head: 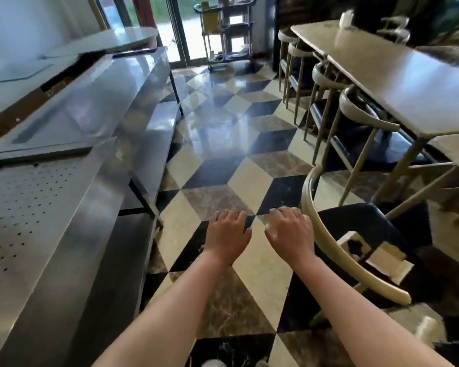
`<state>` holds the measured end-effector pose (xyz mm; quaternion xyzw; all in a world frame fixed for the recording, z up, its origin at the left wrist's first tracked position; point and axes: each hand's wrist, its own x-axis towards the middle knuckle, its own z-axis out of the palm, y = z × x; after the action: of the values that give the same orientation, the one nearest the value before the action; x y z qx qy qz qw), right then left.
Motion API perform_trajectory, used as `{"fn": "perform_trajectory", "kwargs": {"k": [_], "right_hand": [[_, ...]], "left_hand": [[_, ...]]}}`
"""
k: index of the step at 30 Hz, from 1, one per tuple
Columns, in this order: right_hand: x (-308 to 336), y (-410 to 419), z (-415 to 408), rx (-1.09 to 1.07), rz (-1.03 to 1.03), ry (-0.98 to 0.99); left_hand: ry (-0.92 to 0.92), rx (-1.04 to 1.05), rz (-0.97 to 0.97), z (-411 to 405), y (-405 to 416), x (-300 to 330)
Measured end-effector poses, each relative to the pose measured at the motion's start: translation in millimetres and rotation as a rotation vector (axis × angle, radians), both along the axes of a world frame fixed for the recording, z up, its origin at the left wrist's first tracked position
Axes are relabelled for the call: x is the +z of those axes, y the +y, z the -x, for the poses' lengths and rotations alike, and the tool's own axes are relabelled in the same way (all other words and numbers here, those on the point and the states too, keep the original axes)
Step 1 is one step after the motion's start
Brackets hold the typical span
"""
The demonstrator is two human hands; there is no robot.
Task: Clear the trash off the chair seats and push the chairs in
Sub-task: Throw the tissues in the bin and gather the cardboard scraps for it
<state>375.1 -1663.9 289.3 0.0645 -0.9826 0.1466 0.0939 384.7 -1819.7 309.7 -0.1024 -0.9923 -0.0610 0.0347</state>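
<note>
The nearest chair (326,234) has a curved cream backrest and a dark seat, and it stands pulled out from the table (398,83) at the right. On its seat lies a white piece of cardboard trash (376,254) with a dark patch. My left hand (227,235) and my right hand (292,233) hover palm-down over the floor, just left of that backrest. Both hands hold nothing, with fingers loosely curled. The right hand is close to the backrest; whether it touches is unclear. More chairs (355,115) sit tucked under the table farther back.
A long steel counter (72,160) runs along the left side. A tiled aisle (223,144) lies between counter and chairs. A wheeled cart (225,30) stands by the glass door at the far end. A white object (346,18) rests on the table.
</note>
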Motion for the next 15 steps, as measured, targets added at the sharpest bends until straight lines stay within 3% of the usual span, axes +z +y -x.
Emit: {"fn": "perform_trajectory", "kwargs": {"k": [6,15], "right_hand": [[-10.4,50.4,73.9,-0.179,0.012,-0.006],[-26.2,105.4,161.0,-0.581,-0.031,-0.064]], "left_hand": [[-0.031,-0.185,-0.06,106.7,54.1,-8.1],[-0.06,-0.631,-0.055,249.4,135.5,-22.4]]}}
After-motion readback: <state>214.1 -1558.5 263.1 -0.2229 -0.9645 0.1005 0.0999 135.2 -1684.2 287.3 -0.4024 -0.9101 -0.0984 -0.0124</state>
